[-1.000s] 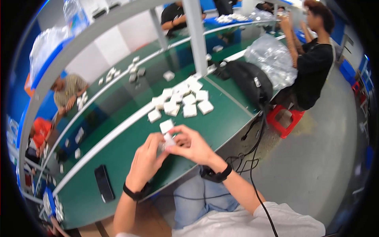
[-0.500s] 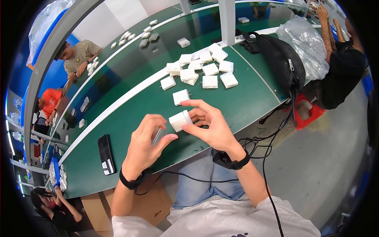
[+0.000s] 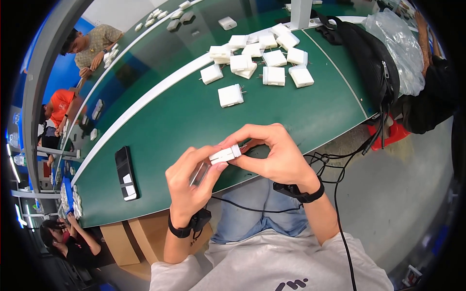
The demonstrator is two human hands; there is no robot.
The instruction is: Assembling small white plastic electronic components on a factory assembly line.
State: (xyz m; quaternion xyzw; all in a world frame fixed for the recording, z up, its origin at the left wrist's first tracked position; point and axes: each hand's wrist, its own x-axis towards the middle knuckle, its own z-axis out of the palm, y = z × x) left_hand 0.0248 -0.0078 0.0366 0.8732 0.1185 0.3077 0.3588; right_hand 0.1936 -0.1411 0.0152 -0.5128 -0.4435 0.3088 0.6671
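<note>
My right hand [image 3: 279, 153] pinches a small white charger block [image 3: 224, 155] by its rimmed end, thumb below and fingers above. My left hand [image 3: 189, 177] closes around a clear, box-like plastic piece [image 3: 199, 173], its thumb and fingertips also at the other end of the block. How far the block and the clear piece touch is hidden by the fingers. Both hands are over the near edge of the green table. Beyond them, one white block [image 3: 230, 96] with thin metal pins lies alone, in front of a loose heap of similar white blocks [image 3: 274, 76].
A black phone-like case [image 3: 125, 169] lies left on the green table [image 3: 160, 145]. At right are a black bag [image 3: 364, 58], a clear plastic bag [image 3: 395, 48], dangling black cables [image 3: 335, 177] and a red stool [image 3: 393, 133]. Other people sit along the left side.
My two hands have come together, and the left fingers now reach the white block. The block has turned to show a narrower side. The view has shifted, so the heap sits higher.
</note>
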